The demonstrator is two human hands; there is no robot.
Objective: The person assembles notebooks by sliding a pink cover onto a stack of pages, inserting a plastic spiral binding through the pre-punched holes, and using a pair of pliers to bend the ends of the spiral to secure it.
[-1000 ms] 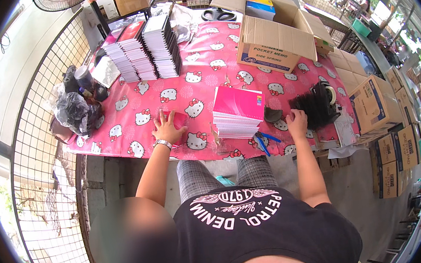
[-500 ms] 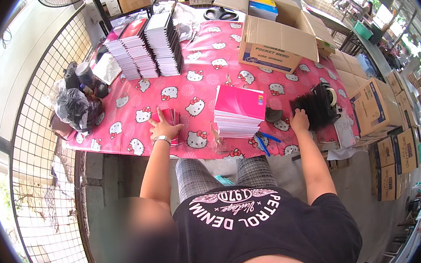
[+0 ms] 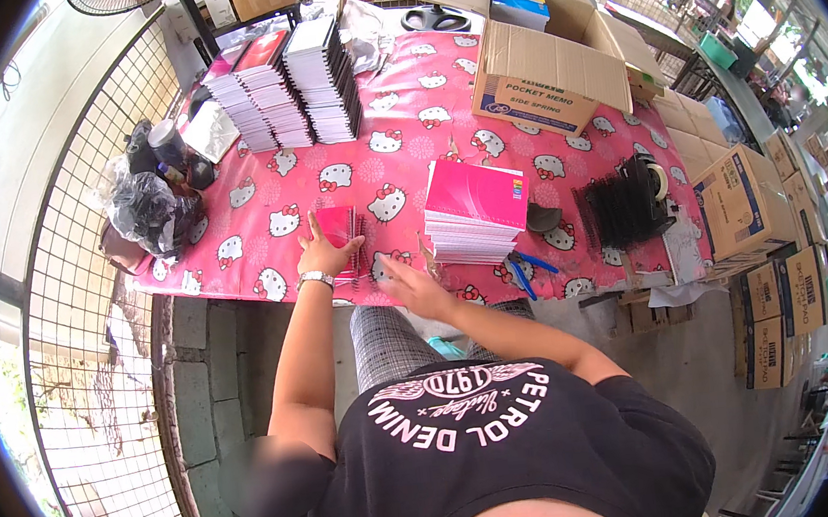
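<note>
**Right hand (image 3: pixel 417 293) moved from the black coils (image 3: pixel 609 214) to the left of the pink-topped pile (image 3: pixel 476 199)**

Item: one small notebook (image 3: pixel 334 222), red-pink cover, lying flat to the left of the pink-topped pile and well apart from it; dark coil along its right edge.

Hands, two. Left hand (image 3: pixel 327 256): fingers spread wide over the notebook, palm down; wristwatch (image 3: pixel 315 278) at the wrist. Right hand: fingers extended, just off the notebook's coiled edge, left of the pile and nearer the person; whether they pinch anything thin cannot be told.

Landmark: pink-topped pile, many pads, edges slightly fanned, no coil visible on them.

Beside the pile, right: small dark curved piece (image 3: pixel 543 219); blue-handled pliers (image 3: pixel 533 271), towards the person. Farther right: black coils, in a heap; tape dispenser (image 3: pixel 658 181) just past them.

Beyond the pile, back left: three notebook stacks (image 3: pixel 322 84), dark coils at their edges. Back right: cardboard carton (image 3: pixel 541 80), flaps raised, blue-and-yellow books (image 3: pixel 518 5) inside. Far left: plastic bags (image 3: pixel 149 218). Beneath all these: bench (image 3: pixel 406 166), pink patterned cover.

Stage, as judged: back stacks appear coiled and done; one notebook in hand, whether finished unclear; the pink-topped pile appears uncoiled, hence left over.
</note>
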